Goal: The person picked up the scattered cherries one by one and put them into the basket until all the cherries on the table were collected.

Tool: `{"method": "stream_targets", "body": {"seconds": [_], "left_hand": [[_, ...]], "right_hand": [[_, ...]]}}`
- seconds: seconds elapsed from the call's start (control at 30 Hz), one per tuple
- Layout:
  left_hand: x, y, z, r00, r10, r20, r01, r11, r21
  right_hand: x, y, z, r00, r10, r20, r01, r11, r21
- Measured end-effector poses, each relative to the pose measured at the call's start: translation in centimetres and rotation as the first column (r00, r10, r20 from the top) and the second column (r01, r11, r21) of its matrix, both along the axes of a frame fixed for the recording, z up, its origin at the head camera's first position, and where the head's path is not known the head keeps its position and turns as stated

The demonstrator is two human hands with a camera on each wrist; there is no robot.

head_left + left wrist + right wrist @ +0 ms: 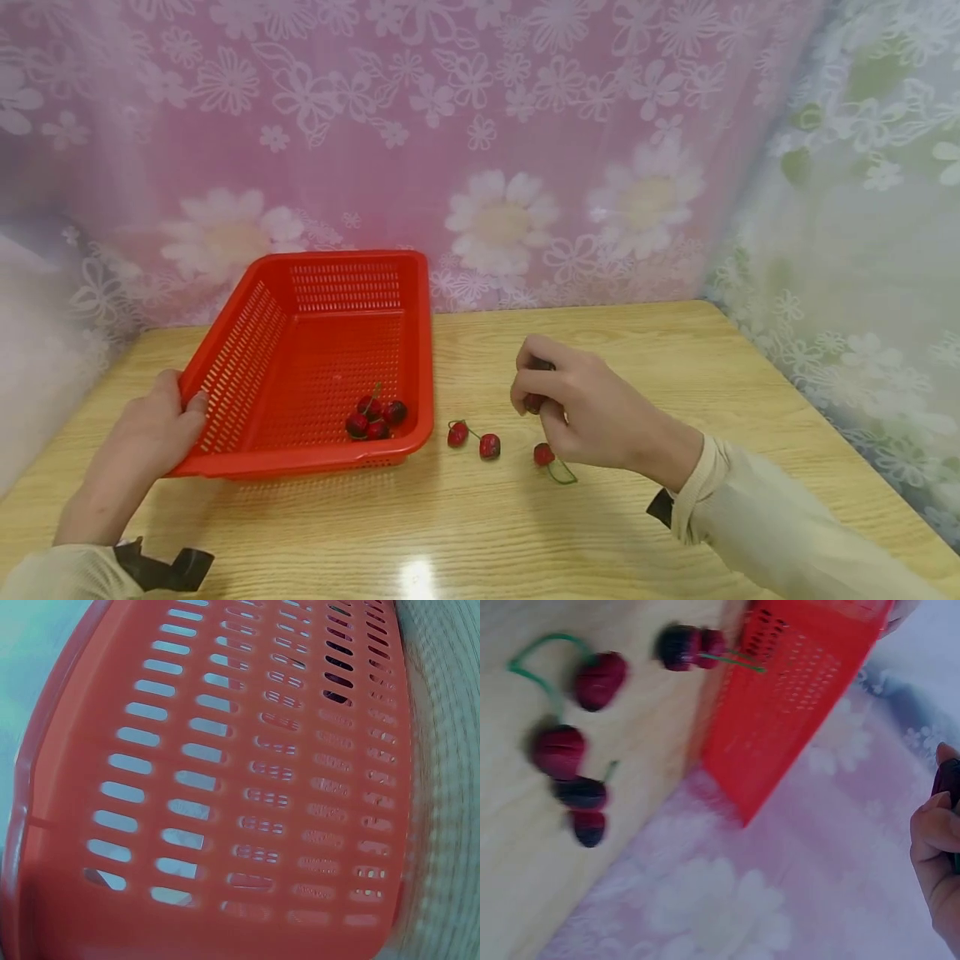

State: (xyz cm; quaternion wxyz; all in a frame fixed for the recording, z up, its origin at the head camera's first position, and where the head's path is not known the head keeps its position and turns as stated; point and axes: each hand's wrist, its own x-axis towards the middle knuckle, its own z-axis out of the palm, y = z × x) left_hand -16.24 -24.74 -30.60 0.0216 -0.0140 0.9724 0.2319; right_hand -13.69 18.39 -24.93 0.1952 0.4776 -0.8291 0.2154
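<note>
One bare left hand is gripping the left rim of a red, rectangular, perforated plastic basket; keeping it steady would be helping. Inside, at its near right corner, round dark-red cherries are clustering. Just outside, two round red cherries with green stems are lying on the pale wood-grain table; another stemmed red cherry is lying near the right hand, which is pinching dark-red fruit above the table, ideally lightly.

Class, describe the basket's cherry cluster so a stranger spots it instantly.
On the wooden table, at left, is a red slotted basket. The cherry cluster lies in its near right corner. Unlike the loose cherries beside the basket, it is inside.
</note>
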Motion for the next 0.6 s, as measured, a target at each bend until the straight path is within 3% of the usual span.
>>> {"method": "stream_targets", "body": {"seconds": [0.2,0.6], "left_hand": [[0.0,0.0,0.0,1.0,0.01,0.004,-0.01,1.0,-0.002],[0.0,0.0,-0.1,1.0,0.008,0.003,-0.008,1.0,0.007]], "right_hand": [[-0.4,-2.4,1.3,0.999,0.032,-0.041,-0.03,0.998,0.049],[-1.6,-5.3,1.4,0.997,0.006,-0.072,0.004,0.99,0.142]]}}
